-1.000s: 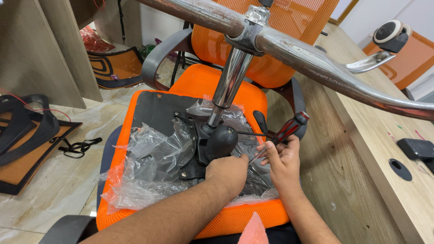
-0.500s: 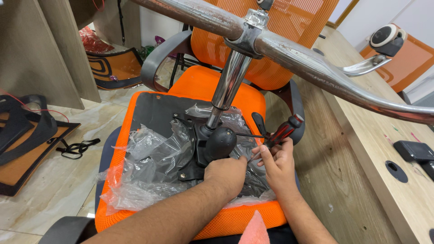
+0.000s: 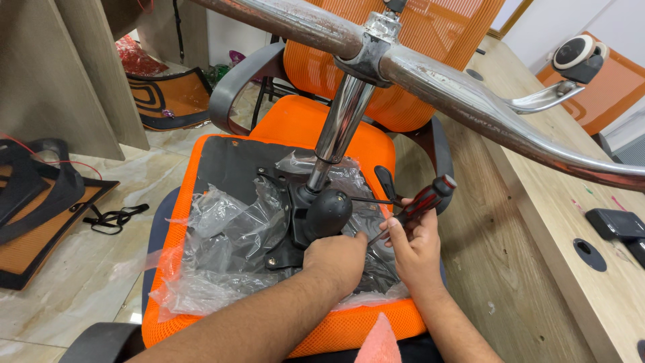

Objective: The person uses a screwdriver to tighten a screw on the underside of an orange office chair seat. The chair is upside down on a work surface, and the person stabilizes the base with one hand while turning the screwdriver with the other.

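**Screwdriver at work under an upturned office chair**

The right hand (image 3: 411, 243) is clamped around a red-and-black screwdriver (image 3: 420, 203), its tip angled toward the black mechanism plate (image 3: 310, 218) at the middle of the orange seat underside (image 3: 349, 151). The left hand (image 3: 336, 259) is curled and pressing on the plate's near edge amid crinkled clear plastic wrap (image 3: 225, 232).

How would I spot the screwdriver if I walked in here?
Find the upturned orange chair seat with crinkled clear plastic wrap over its black underside. At its right edge, the right hand grips the screwdriver. Its red-and-black handle sets it apart from the plain black lever beside it.
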